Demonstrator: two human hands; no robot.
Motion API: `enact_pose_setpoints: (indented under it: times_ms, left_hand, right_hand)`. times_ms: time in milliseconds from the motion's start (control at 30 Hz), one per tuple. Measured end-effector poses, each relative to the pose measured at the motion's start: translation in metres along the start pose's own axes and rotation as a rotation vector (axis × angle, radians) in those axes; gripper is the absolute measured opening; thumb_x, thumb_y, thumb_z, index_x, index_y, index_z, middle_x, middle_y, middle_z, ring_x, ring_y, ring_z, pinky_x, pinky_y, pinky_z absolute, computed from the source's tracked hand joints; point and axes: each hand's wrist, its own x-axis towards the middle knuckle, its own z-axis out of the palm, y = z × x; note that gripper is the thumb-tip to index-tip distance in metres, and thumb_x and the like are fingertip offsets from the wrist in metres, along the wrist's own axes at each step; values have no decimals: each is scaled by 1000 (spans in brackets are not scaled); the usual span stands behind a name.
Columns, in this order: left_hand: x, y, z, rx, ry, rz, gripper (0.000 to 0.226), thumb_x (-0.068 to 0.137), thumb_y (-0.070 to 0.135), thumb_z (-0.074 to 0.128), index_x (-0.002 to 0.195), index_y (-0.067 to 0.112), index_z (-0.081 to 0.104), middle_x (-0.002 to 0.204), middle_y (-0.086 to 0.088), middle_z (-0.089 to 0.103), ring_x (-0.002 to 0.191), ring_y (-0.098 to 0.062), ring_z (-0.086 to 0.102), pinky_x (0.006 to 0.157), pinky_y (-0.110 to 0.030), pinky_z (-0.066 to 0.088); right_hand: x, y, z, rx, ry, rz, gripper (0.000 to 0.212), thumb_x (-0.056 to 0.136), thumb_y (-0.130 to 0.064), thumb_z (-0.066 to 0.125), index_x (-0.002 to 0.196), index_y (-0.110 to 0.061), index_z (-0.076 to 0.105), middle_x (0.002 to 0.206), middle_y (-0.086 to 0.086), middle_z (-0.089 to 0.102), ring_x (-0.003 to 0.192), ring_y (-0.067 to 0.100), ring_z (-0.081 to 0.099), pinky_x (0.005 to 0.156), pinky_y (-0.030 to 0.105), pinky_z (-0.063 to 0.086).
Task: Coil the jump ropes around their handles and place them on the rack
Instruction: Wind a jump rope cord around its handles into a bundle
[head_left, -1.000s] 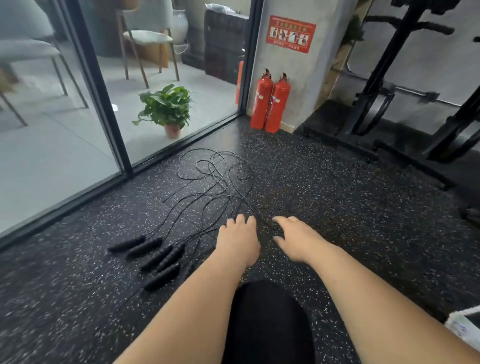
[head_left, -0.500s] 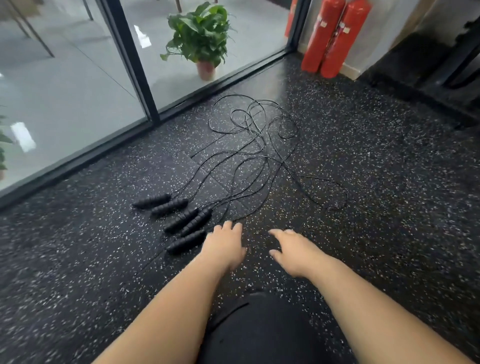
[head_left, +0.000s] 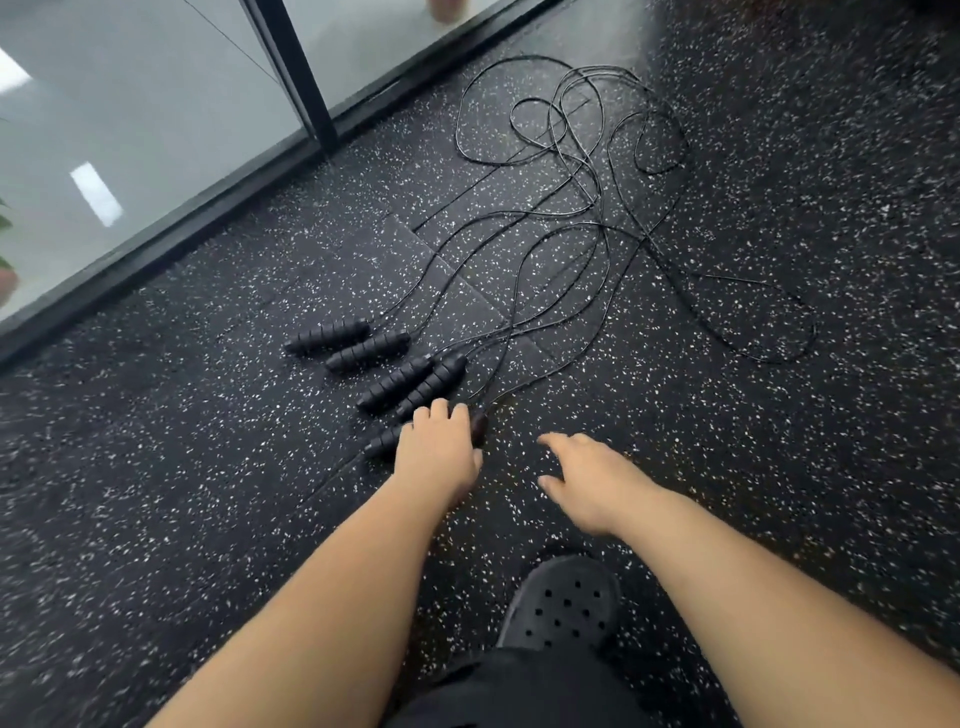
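No legible text in view
Jump rope handles (head_left: 327, 336), speckled floor (head_left: 779, 467) and black shoe (head_left: 563, 605) carry no readable lettering, labels or numbers.

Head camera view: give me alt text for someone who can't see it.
A person's left hand lies over the nearest of five black jump rope handles on a speckled black floor, right hand open beside it. Their thin cords trail off into a tangle near a glass wall.

Open floor (head_left: 753, 493) right of handles (head_left: 395, 383); tangled cords (head_left: 582, 218) ahead; glass wall (head_left: 156, 145) far left; shoe (head_left: 563, 608) near.
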Motion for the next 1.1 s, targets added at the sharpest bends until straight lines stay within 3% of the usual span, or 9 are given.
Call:
enact_pose_setpoints:
  times_ms: [100, 267, 533, 667, 833, 1100]
  left_hand:
    - [11, -4, 13, 18, 33, -61, 66, 98, 58, 63, 146, 16, 47, 146, -10, 48, 134, -34, 47, 109, -47, 44]
    - [24, -10, 35, 65, 42, -143, 91, 88, 71, 69, 153, 15, 37, 149, -13, 43, 138, -38, 43, 113, -52, 41]
    - [33, -6, 47, 74, 93, -166, 98, 81, 66, 81, 150, 11, 38, 143, -13, 46, 131, -34, 45, 106, -45, 45]
    - [32, -7, 54, 0, 51, -230, 111, 84, 68, 76, 163, 13, 20, 147, -16, 37, 134, -37, 43, 108, -48, 45]
    - [29, 1, 60, -82, -9, -236, 106, 96, 48, 74, 168, 19, 3, 152, -19, 29, 130, -39, 48, 97, -48, 52]
    - [28, 15, 52, -125, -64, -195, 108, 93, 38, 78, 168, 15, 4, 151, -15, 35, 133, -36, 50, 98, -45, 51]
  right_hand:
    - [11, 0, 9, 18, -16, -4, 61, 111, -42, 47, 166, -32, 24, 165, 1, 36, 145, 29, 46, 112, 47, 47]
    - [25, 2, 21, 31, -26, -25, 60, 110, -43, 48, 165, -31, 27, 162, 2, 40, 145, 26, 46, 114, 42, 44]
    - [32, 10, 32, 26, -61, -23, 58, 110, -43, 49, 164, -30, 30, 162, 1, 41, 146, 26, 44, 114, 41, 42]
    - [36, 16, 37, 28, -53, -19, 56, 110, -45, 49, 162, -30, 34, 158, 1, 45, 141, 26, 49, 111, 40, 45]
    - [35, 20, 41, 26, -60, -21, 54, 110, -45, 48, 160, -31, 37, 156, -1, 47, 140, 25, 50, 112, 41, 46]
    - [24, 29, 32, 20, -57, 7, 54, 110, -46, 48, 160, -30, 37, 157, 1, 48, 141, 26, 49, 113, 43, 46]
